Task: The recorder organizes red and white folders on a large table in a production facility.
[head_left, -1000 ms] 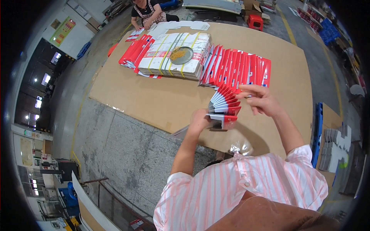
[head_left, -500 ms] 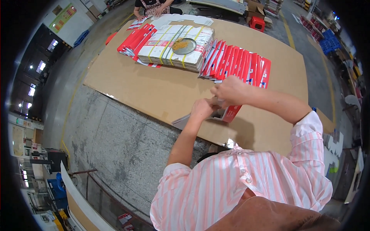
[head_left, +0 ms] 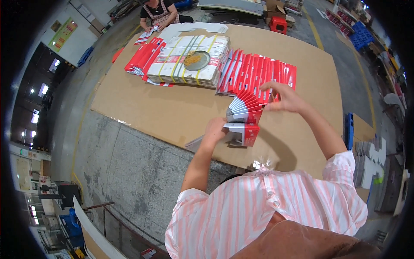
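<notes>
My left hand (head_left: pixel 215 130) is closed on a bunch of thin red, white and grey folded cartons. From its fingertips the upper part of that bunch spreads as a fan (head_left: pixel 244 105), its red ends pointing up and right. Below it, a carton (head_left: pixel 246 135) shows a red end panel and a grey-white face, and pale flaps stick out left of my wrist. My right hand (head_left: pixel 281 98) hovers beside the fan with thumb and fingers apart, holding nothing visible. Just beyond it lies a long overlapping row of red cartons (head_left: pixel 254 73).
A strapped stack of white cardboard (head_left: pixel 172 58) stands on the brown table (head_left: pixel 142 101), bearing a round dish (head_left: pixel 197 60) of yellowish bands. More red cartons (head_left: pixel 144 56) lie left of it. Across the table sits a person in a checked apron (head_left: pixel 161 19), handling cartons. A red stool (head_left: pixel 278 25) stands behind.
My hands were together over the cartons. Now the right hand has moved right and opened, and the bunch by my left hand shows as a spread fan. The whole view has shifted slightly.
</notes>
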Motion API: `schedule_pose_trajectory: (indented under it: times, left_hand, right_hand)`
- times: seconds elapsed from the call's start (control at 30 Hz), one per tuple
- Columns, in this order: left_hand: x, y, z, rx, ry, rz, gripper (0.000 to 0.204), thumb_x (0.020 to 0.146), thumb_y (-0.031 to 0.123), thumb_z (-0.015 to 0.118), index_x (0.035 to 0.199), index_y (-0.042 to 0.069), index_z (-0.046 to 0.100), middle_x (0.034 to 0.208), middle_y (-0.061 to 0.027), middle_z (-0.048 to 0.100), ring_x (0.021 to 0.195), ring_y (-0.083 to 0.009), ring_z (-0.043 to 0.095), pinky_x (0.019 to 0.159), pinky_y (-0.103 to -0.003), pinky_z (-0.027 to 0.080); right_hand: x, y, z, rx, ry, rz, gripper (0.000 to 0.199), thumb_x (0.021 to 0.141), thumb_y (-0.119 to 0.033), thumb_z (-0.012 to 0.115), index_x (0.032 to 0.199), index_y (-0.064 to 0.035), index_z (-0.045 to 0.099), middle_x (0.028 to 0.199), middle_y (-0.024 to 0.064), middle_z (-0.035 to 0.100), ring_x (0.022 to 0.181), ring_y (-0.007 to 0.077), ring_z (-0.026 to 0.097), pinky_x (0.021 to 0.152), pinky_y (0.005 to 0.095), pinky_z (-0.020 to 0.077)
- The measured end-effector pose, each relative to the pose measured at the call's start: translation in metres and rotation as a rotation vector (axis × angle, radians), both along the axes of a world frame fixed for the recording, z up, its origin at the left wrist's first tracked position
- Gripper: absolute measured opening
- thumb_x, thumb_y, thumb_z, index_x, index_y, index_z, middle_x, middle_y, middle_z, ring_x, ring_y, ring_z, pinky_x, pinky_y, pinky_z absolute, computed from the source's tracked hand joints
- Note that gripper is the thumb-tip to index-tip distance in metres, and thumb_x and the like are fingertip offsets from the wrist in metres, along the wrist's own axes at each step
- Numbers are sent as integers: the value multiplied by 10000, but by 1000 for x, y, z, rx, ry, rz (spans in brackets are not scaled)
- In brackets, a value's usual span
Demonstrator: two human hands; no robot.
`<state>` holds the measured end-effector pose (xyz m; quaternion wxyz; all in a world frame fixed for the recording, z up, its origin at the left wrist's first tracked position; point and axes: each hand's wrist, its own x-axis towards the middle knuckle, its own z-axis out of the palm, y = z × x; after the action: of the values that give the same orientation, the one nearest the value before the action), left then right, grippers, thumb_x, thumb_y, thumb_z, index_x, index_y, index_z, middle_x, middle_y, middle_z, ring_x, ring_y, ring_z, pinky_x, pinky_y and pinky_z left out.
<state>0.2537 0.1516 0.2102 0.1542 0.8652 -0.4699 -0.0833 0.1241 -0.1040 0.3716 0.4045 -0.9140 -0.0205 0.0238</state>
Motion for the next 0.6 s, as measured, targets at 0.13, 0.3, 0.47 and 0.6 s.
schedule_pose_trajectory:
  times: [0.13,0.3,0.47,0.6]
  left_hand:
    - [-2,-13,2,84,30,42,193,653,137,646,836,80,662,791,-180,641,784,-368,622,708,-462,503]
    - [4,-16,-37,-366,-88,101,178,764,229,590,828,80,662,875,-183,658,819,-354,638,678,-451,512]
    - [-1,-19,-24,-344,-38,143,201,788,260,577,829,82,663,826,-177,662,787,-346,646,664,-454,512]
    - [-10,-18,-8,-214,9,92,204,785,273,597,831,87,667,793,-168,661,757,-351,642,649,-454,507]
  right_hand:
    - [-2,62,18,-562,-423,323,383,710,-240,710,1006,-46,564,1074,91,593,916,206,566,789,364,449]
    - [40,123,-20,-1090,-600,445,215,761,-228,598,898,-62,587,926,52,604,878,184,527,741,315,391]
    - [54,119,-16,-1318,-623,588,158,788,-224,560,868,-96,607,833,-5,590,847,170,499,698,321,340]
    - [55,112,-18,-1369,-508,603,234,754,-304,614,877,-105,605,850,1,589,885,167,509,713,340,351]
